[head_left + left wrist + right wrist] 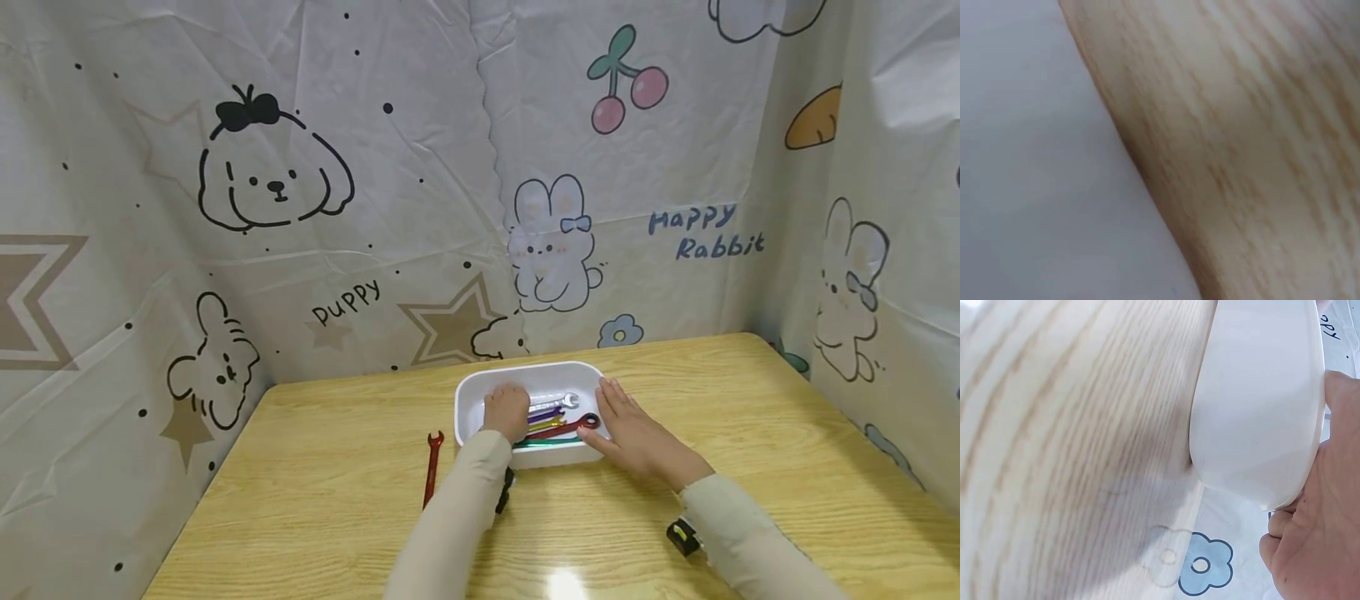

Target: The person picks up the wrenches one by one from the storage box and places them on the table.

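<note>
A white plastic box (480, 387) stands on the table with several combination wrenches lying in it: silver (572, 401), purple (553, 414), yellow (555, 424), red (588, 421) and green (551, 442). My left hand (507, 412) reaches over the front rim into the box, fingers bent down at the wrenches' left ends. Its fingertips are hidden, so I cannot tell whether they hold a wrench. Along the right end of the box lies my right hand (637, 433), fingers extended and thumb over the rim. The right wrist view shows that hand against the box's outer wall (1260, 400).
Another red wrench (432, 467) lies on the table left of the box, partly behind the left sleeve (450, 517). The wooden table (322, 483) ends at a printed cloth (420, 208) hanging behind and at both sides. Only pale wall and wood grain fill the left wrist view.
</note>
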Action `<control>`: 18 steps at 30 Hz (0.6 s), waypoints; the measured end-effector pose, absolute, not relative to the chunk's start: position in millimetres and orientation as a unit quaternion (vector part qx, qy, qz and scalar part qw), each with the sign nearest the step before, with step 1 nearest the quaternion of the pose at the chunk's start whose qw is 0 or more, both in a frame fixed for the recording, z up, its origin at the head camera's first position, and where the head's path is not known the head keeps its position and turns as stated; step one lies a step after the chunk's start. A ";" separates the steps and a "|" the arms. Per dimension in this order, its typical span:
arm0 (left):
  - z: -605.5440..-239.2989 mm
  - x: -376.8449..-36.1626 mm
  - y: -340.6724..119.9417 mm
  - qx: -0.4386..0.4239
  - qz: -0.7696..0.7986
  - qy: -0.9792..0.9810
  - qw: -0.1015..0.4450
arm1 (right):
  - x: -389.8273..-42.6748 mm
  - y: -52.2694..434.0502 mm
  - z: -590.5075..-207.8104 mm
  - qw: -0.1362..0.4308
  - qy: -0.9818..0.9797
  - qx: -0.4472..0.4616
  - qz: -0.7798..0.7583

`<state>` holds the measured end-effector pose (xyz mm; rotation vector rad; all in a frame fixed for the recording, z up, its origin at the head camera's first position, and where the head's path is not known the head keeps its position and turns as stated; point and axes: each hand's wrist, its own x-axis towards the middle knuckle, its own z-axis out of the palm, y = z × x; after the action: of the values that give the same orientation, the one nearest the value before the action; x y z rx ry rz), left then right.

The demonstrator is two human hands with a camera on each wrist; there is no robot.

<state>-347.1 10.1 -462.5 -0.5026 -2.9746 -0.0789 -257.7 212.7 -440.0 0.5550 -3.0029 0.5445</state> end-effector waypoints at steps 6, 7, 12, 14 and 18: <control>-447.8 -344.0 9.2 -0.155 -0.096 -0.982 0.042 | -258.0 212.7 -439.9 0.019 -0.969 0.176 0.173; -446.3 -343.6 9.0 -0.154 -0.105 -0.982 0.041 | -258.1 212.6 -439.9 0.019 -0.969 0.176 0.172; -443.7 -344.7 6.4 -0.178 -0.097 -0.976 0.076 | -258.6 212.3 -441.0 0.019 -0.969 0.175 0.175; -441.9 -346.0 4.8 -0.195 -0.085 -0.972 0.102 | -259.0 212.4 -442.0 0.019 -0.969 0.175 0.174; -428.4 -346.2 2.5 -0.218 -0.079 -0.964 0.128 | -259.8 212.8 -442.8 0.020 -0.969 0.175 0.171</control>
<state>-346.2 2.5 -428.4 -0.6351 -2.8046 -0.2304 -259.8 212.8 -442.8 0.5439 -3.0078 0.5320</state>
